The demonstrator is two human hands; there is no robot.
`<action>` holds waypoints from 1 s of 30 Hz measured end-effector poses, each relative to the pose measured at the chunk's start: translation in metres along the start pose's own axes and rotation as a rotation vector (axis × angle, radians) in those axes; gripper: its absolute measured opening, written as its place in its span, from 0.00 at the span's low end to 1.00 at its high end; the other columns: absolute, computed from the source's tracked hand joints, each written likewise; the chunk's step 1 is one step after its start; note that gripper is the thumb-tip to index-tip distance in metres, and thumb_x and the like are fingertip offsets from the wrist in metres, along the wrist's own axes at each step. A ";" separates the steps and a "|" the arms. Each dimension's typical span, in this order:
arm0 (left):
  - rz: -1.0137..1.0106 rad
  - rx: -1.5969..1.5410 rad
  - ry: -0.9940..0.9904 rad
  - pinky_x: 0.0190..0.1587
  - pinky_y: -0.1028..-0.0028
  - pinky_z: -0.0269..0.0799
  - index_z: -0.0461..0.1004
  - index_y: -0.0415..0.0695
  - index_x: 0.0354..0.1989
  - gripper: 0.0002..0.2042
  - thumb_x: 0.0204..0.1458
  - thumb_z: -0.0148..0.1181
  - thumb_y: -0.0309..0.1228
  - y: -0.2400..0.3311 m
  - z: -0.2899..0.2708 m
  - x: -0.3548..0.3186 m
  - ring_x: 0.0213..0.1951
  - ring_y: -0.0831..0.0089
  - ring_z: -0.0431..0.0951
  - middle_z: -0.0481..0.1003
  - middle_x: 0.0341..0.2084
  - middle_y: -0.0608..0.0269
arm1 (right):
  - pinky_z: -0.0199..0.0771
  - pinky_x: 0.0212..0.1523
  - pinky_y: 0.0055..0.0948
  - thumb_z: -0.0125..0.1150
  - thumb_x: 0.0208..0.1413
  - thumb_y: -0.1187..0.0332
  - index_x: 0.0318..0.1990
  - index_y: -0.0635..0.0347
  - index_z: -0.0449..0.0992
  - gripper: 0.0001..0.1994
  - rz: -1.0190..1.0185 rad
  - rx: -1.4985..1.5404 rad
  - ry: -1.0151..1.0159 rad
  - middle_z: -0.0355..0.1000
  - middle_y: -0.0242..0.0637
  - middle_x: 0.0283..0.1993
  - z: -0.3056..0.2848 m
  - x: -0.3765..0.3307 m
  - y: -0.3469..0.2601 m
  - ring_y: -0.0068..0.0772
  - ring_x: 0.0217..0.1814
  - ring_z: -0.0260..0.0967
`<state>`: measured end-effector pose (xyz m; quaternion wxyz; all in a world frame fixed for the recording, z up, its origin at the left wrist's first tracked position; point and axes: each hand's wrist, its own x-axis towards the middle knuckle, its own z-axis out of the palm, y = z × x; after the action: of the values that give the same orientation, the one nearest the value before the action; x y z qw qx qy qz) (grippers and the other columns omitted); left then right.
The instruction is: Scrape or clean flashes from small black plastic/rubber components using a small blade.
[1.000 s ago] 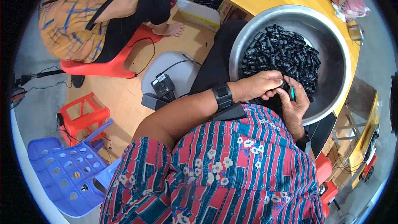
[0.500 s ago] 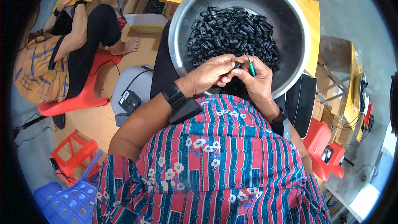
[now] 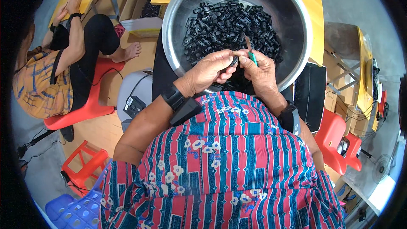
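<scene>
Over the near side of a wide metal basin [image 3: 171, 34], my two hands are close together. A small black plastic part [image 3: 234, 61] is pinched between the thumb and fingers of my left hand [image 3: 210, 68]. My right hand [image 3: 262, 71] is closed around a green-handled knife [image 3: 252, 57], its thin blade pointing up and away from me. The right thumb and fingertips are beside the black part; whether they touch it I cannot make out. Below and beyond my hands lies a heap of similar black parts [image 3: 229, 23] in the basin.
The basin stands by a yellow table [image 3: 317, 38]. At left, another person [image 3: 46, 78] sits on a red chair [image 3: 95, 89] at a yellow table. A grey stool [image 3: 137, 89] with a black device is near my left arm. Red stools [image 3: 87, 165] stand lower left, red chairs [image 3: 333, 140] right.
The view has shifted slightly, so the basin appears a little further left and up. The knife has tilted, its blade now showing more broadly. Both hands keep their holds.
</scene>
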<state>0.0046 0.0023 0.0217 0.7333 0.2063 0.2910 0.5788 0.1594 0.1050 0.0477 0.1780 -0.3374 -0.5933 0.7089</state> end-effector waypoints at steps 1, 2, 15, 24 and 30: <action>-0.002 0.002 0.001 0.24 0.86 0.53 0.65 0.44 0.51 0.14 0.64 0.44 0.39 0.001 0.001 0.000 0.25 0.85 0.58 0.62 0.26 0.72 | 0.71 0.41 0.19 0.60 0.55 0.75 0.41 0.63 0.79 0.07 0.000 0.002 0.000 0.76 0.29 0.34 0.002 0.000 -0.001 0.18 0.38 0.70; -0.007 -0.007 0.011 0.24 0.86 0.53 0.65 0.44 0.52 0.15 0.64 0.44 0.39 0.001 0.002 -0.001 0.25 0.85 0.58 0.62 0.27 0.72 | 0.71 0.41 0.20 0.60 0.55 0.75 0.41 0.63 0.79 0.07 -0.062 -0.016 0.006 0.76 0.30 0.35 0.005 -0.001 -0.003 0.18 0.38 0.71; -0.022 -0.004 0.017 0.24 0.86 0.54 0.65 0.46 0.50 0.13 0.64 0.44 0.38 -0.004 -0.005 0.001 0.25 0.85 0.59 0.62 0.26 0.73 | 0.71 0.40 0.30 0.60 0.52 0.74 0.40 0.66 0.77 0.09 -0.529 -0.502 0.038 0.75 0.44 0.35 0.001 0.003 -0.001 0.38 0.38 0.73; 0.011 -0.065 0.036 0.24 0.84 0.52 0.63 0.49 0.37 0.05 0.62 0.45 0.34 -0.003 -0.006 0.002 0.23 0.85 0.59 0.63 0.24 0.74 | 0.67 0.33 0.39 0.55 0.57 0.65 0.32 0.63 0.72 0.10 -0.597 -0.739 -0.015 0.67 0.47 0.29 0.000 -0.005 -0.006 0.51 0.32 0.67; 0.004 -0.067 0.058 0.23 0.84 0.52 0.62 0.48 0.34 0.05 0.62 0.44 0.34 0.000 -0.001 0.000 0.23 0.85 0.59 0.62 0.23 0.74 | 0.65 0.29 0.42 0.56 0.57 0.63 0.31 0.61 0.69 0.11 -0.561 -0.850 -0.035 0.64 0.46 0.27 0.003 -0.005 -0.004 0.52 0.30 0.65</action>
<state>0.0041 0.0025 0.0204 0.7299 0.1655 0.2924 0.5953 0.1607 0.1007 0.0529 0.1985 -0.1959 -0.8998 0.3355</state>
